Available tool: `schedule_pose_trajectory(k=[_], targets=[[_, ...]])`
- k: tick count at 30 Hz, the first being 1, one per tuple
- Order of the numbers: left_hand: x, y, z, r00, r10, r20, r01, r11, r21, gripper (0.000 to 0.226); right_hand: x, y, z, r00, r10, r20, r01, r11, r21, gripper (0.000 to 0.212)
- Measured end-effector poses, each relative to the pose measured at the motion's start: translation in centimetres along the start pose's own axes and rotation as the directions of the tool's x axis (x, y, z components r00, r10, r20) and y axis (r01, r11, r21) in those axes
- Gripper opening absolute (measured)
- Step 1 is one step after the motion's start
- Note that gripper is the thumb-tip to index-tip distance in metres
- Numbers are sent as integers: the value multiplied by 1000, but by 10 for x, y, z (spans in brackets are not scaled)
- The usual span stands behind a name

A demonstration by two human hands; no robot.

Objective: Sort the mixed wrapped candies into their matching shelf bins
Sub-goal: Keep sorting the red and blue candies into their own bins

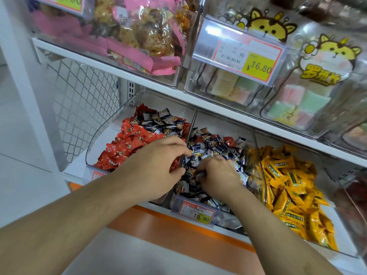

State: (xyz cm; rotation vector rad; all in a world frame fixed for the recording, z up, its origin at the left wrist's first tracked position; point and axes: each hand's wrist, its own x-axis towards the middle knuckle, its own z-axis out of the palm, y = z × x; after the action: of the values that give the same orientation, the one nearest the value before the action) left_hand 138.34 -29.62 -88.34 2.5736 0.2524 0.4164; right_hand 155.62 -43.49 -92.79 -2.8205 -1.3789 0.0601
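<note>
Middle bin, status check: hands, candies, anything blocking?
Both hands in the middle bin: left hand curled over navy-and-white candies, right hand pinching some. Red candies stray at back. Nothing blocking.

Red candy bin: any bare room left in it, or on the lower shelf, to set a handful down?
The red candy bin shows bare floor only at its near-left corner, beside its clear wall. Its back holds red candies mixed with dark-blue candies. The middle bin is crowded: left hand and right hand dig there. The yellow bin is packed.

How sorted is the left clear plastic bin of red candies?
Still mixed: dark blue-and-white wrapped candies lie on red wrapped candies at its back.
</note>
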Motion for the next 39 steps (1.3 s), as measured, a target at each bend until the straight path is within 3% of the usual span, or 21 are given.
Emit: schedule_pose_trajectory(k=[5, 11, 16, 21, 29, 33, 39], targets=[[0, 0, 1, 1000, 4, -6, -4, 1000, 3, 36, 2, 0, 0, 999, 32, -4, -32, 998, 48, 8], [1, 2, 2, 1000, -2, -11, 2, 1000, 8, 36, 2, 0, 4, 999, 27, -22, -26, 998, 51, 16], [0, 2, 2, 1000, -1, -13, 2, 1000, 11, 36, 2, 0, 3, 999, 18, 47, -19, 1000, 22, 11], [0, 3, 1, 1000, -2, -8, 2, 1000, 11, 35, 1, 2, 1, 998, 21, 63, -28, 994, 107, 6], [0, 2, 1, 1000, -9, -6, 9, 1000, 1, 35, 1, 9, -1, 991, -50, 120, 20, 973, 232, 27], [0, 2, 1, 1000, -12, -1, 12, 1000, -2, 34, -1, 11, 3, 996, -70, 50, 51, 950, 310, 19], [0, 1, 0, 1000, -10, -12, 10, 1000, -1, 35, -11, 16, -12, 985, -49, -167, 109, 923, 369, 14]])
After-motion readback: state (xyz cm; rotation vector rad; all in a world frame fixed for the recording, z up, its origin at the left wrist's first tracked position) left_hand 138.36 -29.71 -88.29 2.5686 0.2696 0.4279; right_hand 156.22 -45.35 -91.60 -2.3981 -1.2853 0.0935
